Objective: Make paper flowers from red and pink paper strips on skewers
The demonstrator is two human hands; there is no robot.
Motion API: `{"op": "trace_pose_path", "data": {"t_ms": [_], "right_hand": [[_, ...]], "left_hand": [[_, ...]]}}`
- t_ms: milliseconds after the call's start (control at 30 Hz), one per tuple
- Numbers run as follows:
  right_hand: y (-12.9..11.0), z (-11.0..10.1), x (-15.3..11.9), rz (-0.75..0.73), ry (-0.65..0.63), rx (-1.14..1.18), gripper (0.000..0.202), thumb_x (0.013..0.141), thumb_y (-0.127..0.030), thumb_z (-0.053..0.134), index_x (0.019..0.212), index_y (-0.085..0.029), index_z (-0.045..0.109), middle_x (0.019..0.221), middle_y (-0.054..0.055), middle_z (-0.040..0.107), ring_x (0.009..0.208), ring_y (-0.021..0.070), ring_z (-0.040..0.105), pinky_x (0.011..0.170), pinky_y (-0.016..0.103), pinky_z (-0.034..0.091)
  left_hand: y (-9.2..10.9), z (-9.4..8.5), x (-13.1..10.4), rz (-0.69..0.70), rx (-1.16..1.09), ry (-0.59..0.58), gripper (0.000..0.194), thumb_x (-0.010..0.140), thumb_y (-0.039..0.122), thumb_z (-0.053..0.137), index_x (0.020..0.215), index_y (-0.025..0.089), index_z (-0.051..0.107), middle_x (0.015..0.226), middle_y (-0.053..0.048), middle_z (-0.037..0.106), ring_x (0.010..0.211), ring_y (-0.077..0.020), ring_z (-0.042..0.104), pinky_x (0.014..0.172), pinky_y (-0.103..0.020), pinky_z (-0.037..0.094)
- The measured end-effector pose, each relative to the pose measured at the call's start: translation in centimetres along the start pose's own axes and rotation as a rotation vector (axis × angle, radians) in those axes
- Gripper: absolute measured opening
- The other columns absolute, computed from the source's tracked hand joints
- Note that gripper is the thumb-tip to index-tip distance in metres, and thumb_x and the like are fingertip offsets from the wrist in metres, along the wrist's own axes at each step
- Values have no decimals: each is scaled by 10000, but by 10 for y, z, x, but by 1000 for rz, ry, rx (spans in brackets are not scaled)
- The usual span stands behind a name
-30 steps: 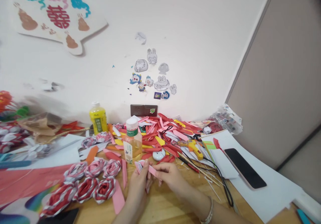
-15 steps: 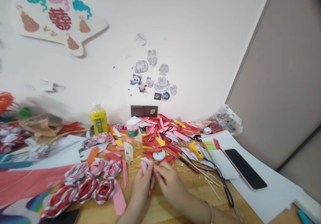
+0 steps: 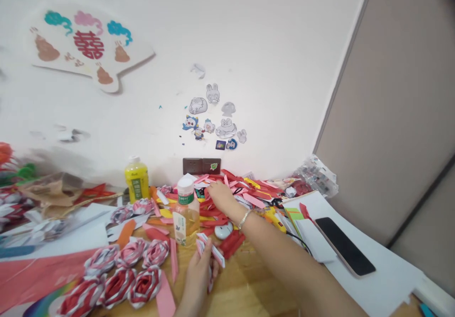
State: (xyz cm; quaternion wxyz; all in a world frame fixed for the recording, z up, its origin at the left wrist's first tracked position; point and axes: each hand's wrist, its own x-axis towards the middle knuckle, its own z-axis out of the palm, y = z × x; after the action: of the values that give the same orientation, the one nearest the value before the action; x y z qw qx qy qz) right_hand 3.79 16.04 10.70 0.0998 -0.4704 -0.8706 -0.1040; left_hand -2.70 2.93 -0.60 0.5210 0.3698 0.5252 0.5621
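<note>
My left hand [image 3: 199,272] is closed around folded pink-and-white paper strips [image 3: 215,254] above the wooden table, near the front. My right arm reaches across to the back, and my right hand [image 3: 222,196] is at the heap of folded paper strips [image 3: 254,201] in red, pink, white and yellow. Its fingers point down among the strips, and their tips are too small and hidden to show a grip. Between the hands lies a white rounded object [image 3: 223,230]. Left of them stands a bottle of amber liquid [image 3: 186,212] with a white cap.
Several woven paper roses [image 3: 145,286] lie at the left, near a loose pink strip [image 3: 165,295]. A yellow drink bottle [image 3: 136,179] stands by the wall. A yellow glue gun [image 3: 275,218] lies right of the heap, its cord trailing. Farther right, a phone [image 3: 344,246] rests on white paper.
My right hand has left the paper strips held in front of me and reached forward into the heap. My left hand keeps its hold. The view has tilted slightly upward.
</note>
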Motion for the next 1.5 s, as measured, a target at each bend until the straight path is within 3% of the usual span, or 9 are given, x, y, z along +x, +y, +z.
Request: {"op": "trace_pose_path", "data": {"t_ms": [233,400,533,700,900,1067,1233,1367,1500], "right_hand": [[5,19,27,-21,-81,-30,313,896,-302,552,1158,-130,534,1155,103,555,969,210,584,811,397,503],[14,10,15,8,82,100,257,916,-268,514,1136,-140,549,1141,97,569,998,214,569,841,403,483],[16,-5,0,70,279,305,349,969,-125,250,1191,-121,519,1147,123,582,1092,198,507,911,332,399],[7,-8,-41,51,397,567,333,973,-259,304,1236,-164,485,1179,91,575,1076,178,526,885,288,398],[-15,4,-97,39,351,743,230,900,-203,465,794,-166,665,781,29,622,763,145,570,705,237,435],[-34,15,-119,258,248,903,122,755,-107,591,681,-169,666,697,9,617,683,141,550,636,234,405],[-43,22,-122,342,244,900,141,742,-109,558,632,-165,628,624,-4,610,593,128,534,563,223,379],[-44,17,-124,291,236,837,167,727,-85,576,589,-169,618,643,-3,591,641,135,526,595,230,365],[-42,14,-126,80,243,738,196,759,-39,564,676,-184,666,732,11,608,765,149,531,699,247,381]], "left_hand": [[-3,3,0,12,-92,22,572,608,756,523,499,195,504,259,46,404,229,-78,291,294,-195,166],[-2,3,1,8,-144,7,594,589,759,544,659,170,579,265,59,426,245,-80,315,315,-182,203],[-1,3,0,1,-153,-1,647,578,773,541,754,154,603,275,61,444,248,-84,327,312,-179,205],[1,2,-2,3,-130,10,617,621,752,526,750,154,608,275,58,438,250,-90,325,310,-184,194],[2,2,-3,14,-109,0,552,634,732,536,593,182,556,267,56,418,241,-79,289,307,-192,166],[8,3,-7,27,-125,-15,557,636,704,572,441,202,431,280,51,394,274,-71,297,335,-199,156],[12,5,-11,18,-181,-17,537,608,702,605,490,208,430,319,66,392,312,-77,311,351,-207,169],[9,4,-10,17,-227,-11,522,590,687,635,546,204,444,356,79,391,338,-76,313,358,-208,184],[7,5,-7,30,-286,-11,523,581,698,632,633,205,466,410,88,409,358,-78,330,367,-205,223]]}}
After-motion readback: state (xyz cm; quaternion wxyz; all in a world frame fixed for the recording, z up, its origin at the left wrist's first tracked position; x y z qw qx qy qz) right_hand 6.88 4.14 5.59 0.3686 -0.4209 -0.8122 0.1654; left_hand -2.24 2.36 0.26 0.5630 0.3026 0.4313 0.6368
